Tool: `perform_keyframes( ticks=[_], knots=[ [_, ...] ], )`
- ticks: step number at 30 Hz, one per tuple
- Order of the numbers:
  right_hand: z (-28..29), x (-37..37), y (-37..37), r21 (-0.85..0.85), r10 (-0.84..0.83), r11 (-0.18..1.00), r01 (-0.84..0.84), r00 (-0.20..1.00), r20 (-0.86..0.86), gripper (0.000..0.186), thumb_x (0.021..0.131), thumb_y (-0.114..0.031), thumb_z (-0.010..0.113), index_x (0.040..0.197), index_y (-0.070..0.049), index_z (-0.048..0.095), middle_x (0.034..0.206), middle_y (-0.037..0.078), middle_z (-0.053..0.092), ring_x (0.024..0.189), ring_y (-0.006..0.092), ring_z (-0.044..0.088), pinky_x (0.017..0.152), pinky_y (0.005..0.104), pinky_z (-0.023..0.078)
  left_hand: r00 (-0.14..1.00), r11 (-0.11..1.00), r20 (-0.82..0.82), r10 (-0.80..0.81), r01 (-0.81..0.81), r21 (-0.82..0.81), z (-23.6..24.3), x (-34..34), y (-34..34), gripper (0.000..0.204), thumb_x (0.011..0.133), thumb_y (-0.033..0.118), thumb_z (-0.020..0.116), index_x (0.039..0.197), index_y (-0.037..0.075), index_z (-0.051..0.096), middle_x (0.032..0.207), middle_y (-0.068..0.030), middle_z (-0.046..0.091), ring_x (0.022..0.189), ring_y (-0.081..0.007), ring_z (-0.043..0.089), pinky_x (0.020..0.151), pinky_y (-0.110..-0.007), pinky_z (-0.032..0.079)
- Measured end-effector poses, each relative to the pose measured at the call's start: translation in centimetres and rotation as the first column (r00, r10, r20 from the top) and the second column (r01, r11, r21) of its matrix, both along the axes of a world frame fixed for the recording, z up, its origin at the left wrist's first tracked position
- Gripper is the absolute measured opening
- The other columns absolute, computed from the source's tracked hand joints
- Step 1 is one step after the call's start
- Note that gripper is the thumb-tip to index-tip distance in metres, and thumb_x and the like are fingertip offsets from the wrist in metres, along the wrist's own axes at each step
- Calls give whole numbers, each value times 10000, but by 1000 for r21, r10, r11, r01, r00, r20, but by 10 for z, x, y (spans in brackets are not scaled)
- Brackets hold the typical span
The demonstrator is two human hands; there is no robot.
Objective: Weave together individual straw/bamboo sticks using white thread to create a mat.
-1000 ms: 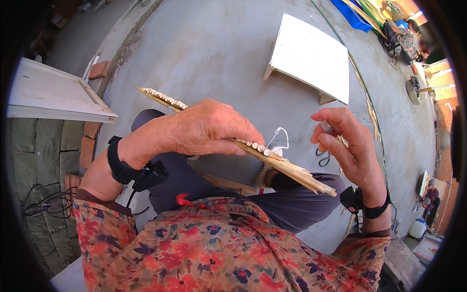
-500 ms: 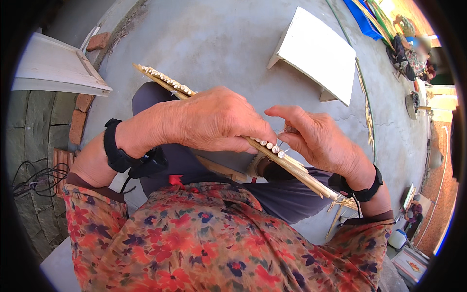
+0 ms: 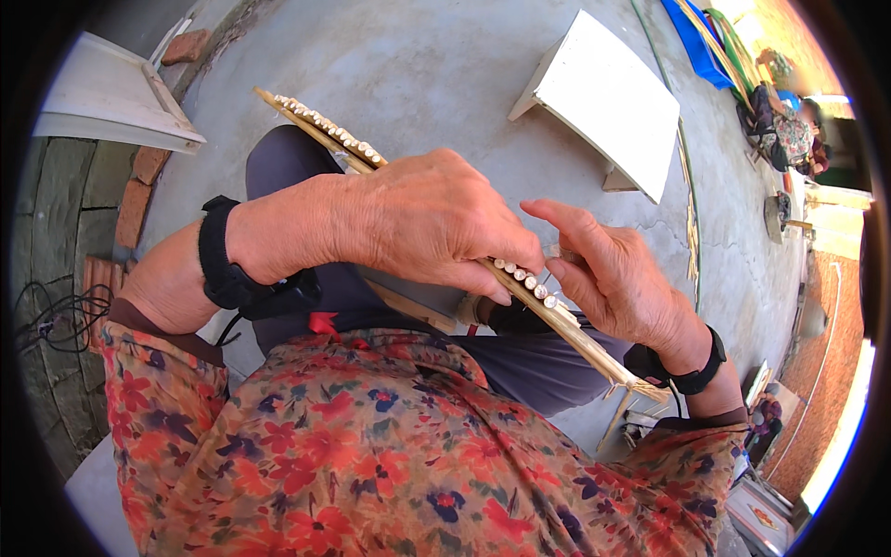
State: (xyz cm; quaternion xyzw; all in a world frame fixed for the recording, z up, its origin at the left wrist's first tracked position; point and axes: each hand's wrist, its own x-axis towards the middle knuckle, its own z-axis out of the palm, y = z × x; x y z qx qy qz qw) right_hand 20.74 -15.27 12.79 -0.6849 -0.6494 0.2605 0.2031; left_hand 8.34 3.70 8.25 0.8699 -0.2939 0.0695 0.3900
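Note:
Across my lap runs a long, narrow row of straw-coloured stalks [image 3: 575, 336], its far end up to the left and its near end down to the right. Pale round cut ends [image 3: 531, 282] line its upper edge. My left hand [image 3: 432, 218] grips the row from above near its middle, fingers and thumb wrapped round it, covering that stretch. Just right of it, my right hand [image 3: 617, 274] is close to the last cut ends. Its index finger sticks out while the other fingers curl in near the thumb; what they hold is hidden.
A low white table [image 3: 608, 102] stands on the concrete floor [image 3: 418, 74] ahead. Another white piece of furniture [image 3: 111, 97] is at the left, by loose bricks [image 3: 135, 212] and a black cable [image 3: 60, 320]. A person [image 3: 794, 130] sits at the far right near a blue container [image 3: 696, 42].
Both hands and the stalk row have shifted slightly right in the picture, and the row's left end sits higher. The left hand still grips the row.

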Motion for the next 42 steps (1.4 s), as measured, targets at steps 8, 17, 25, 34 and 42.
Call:
perform_keyframes(
  ticks=[8, 17, 25, 34, 42],
  knots=[
    [-6, -7, -5, -114, -175, 982, 153, 961, -214, 479, 828, -58, 569, 1287, -76, 434, 708, 135, 578, 586, 273, 589, 541, 340, 459, 999, 998, 42, 10, -12, 56, -1, -2, -4, 209, 733, 210, 699, 915, 126, 645, 765, -22, 642, 704, -220, 620, 606, -342, 479],
    [-13, -10, -5, 2, -159, 987, 163, 965, -209, 424, 838, -51, 565, 1252, -67, 476, 724, 150, 585, 596, 277, 587, 550, 346, 466, 996, 1000, 88, -3, 1, 21, -2, -3, -5, 184, 734, 218, 695, 872, 113, 635, 718, -32, 618, 680, -228, 615, 587, -340, 477],
    [-19, -14, -6, 25, -166, 984, 175, 963, -212, 409, 832, -40, 571, 1234, -68, 500, 692, 135, 574, 581, 271, 582, 539, 341, 464, 993, 1000, 115, 4, -5, 15, -4, -6, -5, 184, 742, 244, 687, 845, 105, 625, 703, -37, 609, 672, -228, 612, 595, -339, 486],
    [-19, -16, -4, 75, -165, 979, 188, 956, -242, 352, 852, -34, 556, 1202, -62, 528, 699, 136, 577, 570, 252, 582, 534, 330, 461, 994, 1000, 113, -4, 4, 0, -5, -6, -4, 190, 750, 249, 680, 852, 98, 624, 715, -31, 616, 670, -225, 610, 597, -335, 484],
    [-13, -1, -7, 65, -19, 997, 32, 981, -191, 458, 861, -126, 584, 1286, -48, 433, 804, 142, 581, 697, 263, 613, 608, 348, 485, 993, 1000, 115, 22, -21, -6, -3, -4, -1, 208, 738, 229, 695, 899, 114, 633, 733, -26, 626, 674, -231, 608, 592, -341, 474]
  ],
)
